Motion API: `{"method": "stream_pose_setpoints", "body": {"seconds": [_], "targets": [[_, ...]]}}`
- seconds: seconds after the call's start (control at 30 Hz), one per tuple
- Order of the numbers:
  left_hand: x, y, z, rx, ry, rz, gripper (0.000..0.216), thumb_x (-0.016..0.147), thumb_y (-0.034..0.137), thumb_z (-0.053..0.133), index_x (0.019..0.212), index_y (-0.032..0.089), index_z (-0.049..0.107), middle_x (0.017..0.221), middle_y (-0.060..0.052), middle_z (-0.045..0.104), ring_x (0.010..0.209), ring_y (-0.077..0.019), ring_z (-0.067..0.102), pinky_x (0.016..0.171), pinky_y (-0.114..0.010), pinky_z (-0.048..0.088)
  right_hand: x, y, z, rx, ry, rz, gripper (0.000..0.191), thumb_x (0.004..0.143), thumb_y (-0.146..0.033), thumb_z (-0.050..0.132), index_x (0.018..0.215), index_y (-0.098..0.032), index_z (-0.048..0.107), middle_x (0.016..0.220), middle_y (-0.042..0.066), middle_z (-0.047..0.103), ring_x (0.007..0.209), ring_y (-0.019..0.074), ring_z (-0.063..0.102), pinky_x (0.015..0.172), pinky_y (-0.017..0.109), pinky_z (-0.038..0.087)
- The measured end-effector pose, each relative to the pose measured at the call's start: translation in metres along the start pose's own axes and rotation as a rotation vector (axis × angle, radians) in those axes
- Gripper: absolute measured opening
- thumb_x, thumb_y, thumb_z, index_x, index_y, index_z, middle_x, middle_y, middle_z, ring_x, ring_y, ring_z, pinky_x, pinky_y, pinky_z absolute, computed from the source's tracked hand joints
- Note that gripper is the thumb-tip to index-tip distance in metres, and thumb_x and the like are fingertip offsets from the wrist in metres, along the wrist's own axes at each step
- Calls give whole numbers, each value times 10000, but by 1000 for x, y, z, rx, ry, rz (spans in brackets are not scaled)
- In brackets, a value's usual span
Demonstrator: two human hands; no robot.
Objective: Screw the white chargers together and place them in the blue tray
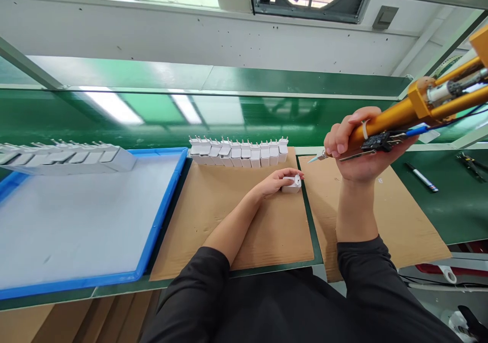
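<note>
My left hand point(276, 181) is closed on a small white plug adapter point(292, 186), which rests on the cardboard sheet point(244, 221). My right hand point(358, 142) is wrapped around a gold-orange handheld tool point(396, 114) with a thin pale pointed tip, a small black switch and a blue cable. The tip points left, up and to the right of the adapter, and looks apart from it. Behind my left hand stands a row of several white plug adapters point(240, 152), pins up.
On the left, a blue-rimmed tray point(141, 267) holds another row of white adapters point(72, 157). A second cardboard sheet point(400, 221) lies to the right. Beyond it are a marker pen point(421, 176) and black-handled pliers point(473, 166) on the green bench.
</note>
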State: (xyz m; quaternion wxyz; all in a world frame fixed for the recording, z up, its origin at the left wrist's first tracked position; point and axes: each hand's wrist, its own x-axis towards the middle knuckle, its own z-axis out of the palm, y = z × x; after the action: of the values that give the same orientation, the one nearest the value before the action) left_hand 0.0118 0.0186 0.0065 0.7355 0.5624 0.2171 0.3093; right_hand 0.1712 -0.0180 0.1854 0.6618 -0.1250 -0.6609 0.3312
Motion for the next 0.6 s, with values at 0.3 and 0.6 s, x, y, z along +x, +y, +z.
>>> {"method": "stream_pose_setpoints", "body": {"seconds": [0.3,0.6], "targets": [[-5,-7,1,109,90,147,341,770,400,718,969,166,569,1177,-102,644,974,-173,607,837,-285,455,1,-2,3,-10,87,60,656,712,-900,354,802,-295,593,437,-52,419,328,146,360,318,289,309],[-23,5,2,660,211,175,279,861,422,600,987,189,688,927,-27,714,712,-122,589,696,-243,453,3,-11,-4,46,52,91,604,672,-830,520,878,-293,705,468,-30,480,371,150,420,357,296,318]]}}
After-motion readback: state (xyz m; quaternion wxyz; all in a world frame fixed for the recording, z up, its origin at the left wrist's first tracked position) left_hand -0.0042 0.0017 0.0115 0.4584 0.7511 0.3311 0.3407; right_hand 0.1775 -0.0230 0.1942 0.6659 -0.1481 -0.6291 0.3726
